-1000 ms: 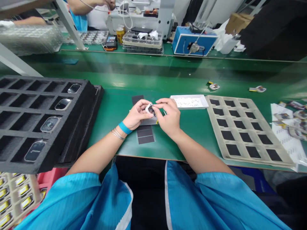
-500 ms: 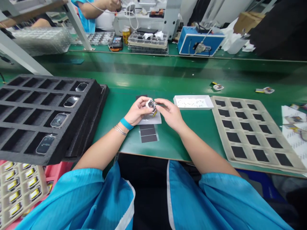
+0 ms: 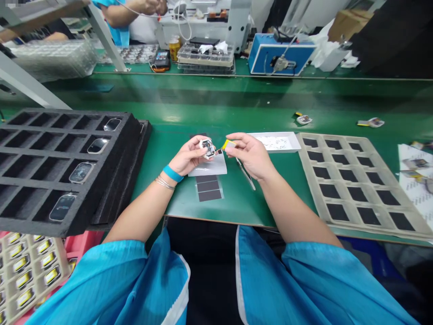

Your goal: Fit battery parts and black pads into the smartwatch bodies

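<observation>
My left hand pinches a white watch case, its open inside showing small electronics. A yellow battery piece is between the fingertips of my right hand, just right of the case. A short dark strip lies between case and battery; whether it joins them is hard to tell. Metal tweezers extend downward from under my right hand. Below the hands are a white paper and a sheet with black rectangles on the green table.
A black foam tray with several watch screens stands left. Behind my right hand is a white box of tiny parts. To the right lies a beige tray with black pads. A blue box and a co-worker's arm are at the back.
My right hand has moved right, away from the case, with the yellow battery piece now between its fingers. Tweezers now show below it. My left hand has shifted slightly left with the case.
</observation>
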Demonstrator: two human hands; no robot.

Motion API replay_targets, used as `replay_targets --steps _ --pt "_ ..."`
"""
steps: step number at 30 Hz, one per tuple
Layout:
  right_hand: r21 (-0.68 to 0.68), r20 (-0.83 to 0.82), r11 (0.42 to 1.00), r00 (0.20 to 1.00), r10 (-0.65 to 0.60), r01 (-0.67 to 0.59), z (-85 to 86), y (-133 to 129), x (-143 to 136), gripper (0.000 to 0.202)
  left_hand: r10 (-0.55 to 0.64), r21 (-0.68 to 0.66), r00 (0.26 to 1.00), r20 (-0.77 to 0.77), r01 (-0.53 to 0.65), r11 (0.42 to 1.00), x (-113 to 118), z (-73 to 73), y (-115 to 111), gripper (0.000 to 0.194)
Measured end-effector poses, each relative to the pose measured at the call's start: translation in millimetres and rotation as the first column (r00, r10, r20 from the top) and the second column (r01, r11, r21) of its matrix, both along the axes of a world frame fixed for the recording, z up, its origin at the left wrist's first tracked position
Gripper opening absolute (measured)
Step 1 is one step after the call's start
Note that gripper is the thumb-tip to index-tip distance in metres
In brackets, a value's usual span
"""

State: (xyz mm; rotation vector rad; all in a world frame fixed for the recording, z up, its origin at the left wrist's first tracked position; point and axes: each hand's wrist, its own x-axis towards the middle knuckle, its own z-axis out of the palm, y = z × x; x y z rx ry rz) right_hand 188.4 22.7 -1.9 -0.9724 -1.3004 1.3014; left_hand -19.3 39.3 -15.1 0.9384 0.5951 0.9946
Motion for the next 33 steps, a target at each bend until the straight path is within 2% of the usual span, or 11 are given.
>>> replay_targets --steps 3,7,9,13,16,19,21,23,27,30,33 --pt "0.142 0.035 0.987 0.996 -0.079 0.074 -1.7 -2 -4 0.045 -0.096 -0.064 0.995 -0.029 0.094 0.994 2 -0.1 -3 0.050" --pt "0.313 0.137 0.947 0.983 -0.123 0.075 -8.0 -6 -12 0.033 -0.182 -0.153 0.982 -0.055 0.172 0.973 6 -0.2 -5 0.049" --pt "0.390 0.215 0.918 0.964 -0.159 0.065 -11.2 -8 -15 0.026 -0.168 -0.178 0.982 -0.085 0.151 0.972 8 0.3 -5 0.044" --pt "0.499 0.352 0.866 0.904 -0.242 0.037 -17.1 -6 -20 0.020 -0.051 -0.187 0.984 -0.173 0.018 0.982 14 0.7 -7 0.028" --pt "0.449 0.370 0.893 0.907 -0.204 0.018 -21.9 7 -19 0.028 0.054 -0.173 0.966 -0.252 -0.099 0.980 18 1.9 -6 0.017" --pt "0.345 0.373 0.935 0.902 -0.217 0.082 -25.1 28 -13 0.028 0.164 -0.174 0.955 -0.245 -0.210 0.962 17 7.8 1 0.012" --pt "0.317 0.491 0.943 0.833 -0.254 0.101 -25.9 39 -7 0.015 0.233 -0.170 0.953 -0.192 -0.266 0.949 15 12.9 9 0.010" --pt "0.296 0.641 0.954 0.731 -0.236 0.048 -26.5 42 -6 0.009 0.274 -0.156 0.950 -0.152 -0.297 0.942 16 15.4 15 0.011" --pt "0.279 0.786 0.958 0.590 -0.185 -0.071 -30.5 23 -14 0.007 0.381 -0.180 0.911 -0.156 -0.405 0.896 26 7.8 12 0.011" --pt "0.258 0.854 0.961 0.489 -0.178 -0.101 -34.2 7 -20 0.020 0.506 -0.211 0.850 -0.146 -0.526 0.824 32 2.2 -5 0.013" --pt "0.186 0.895 0.972 0.432 -0.108 -0.142 -34.7 4 -18 0.038 0.502 -0.229 0.848 -0.167 -0.529 0.817 32 7.1 -23 0.016"
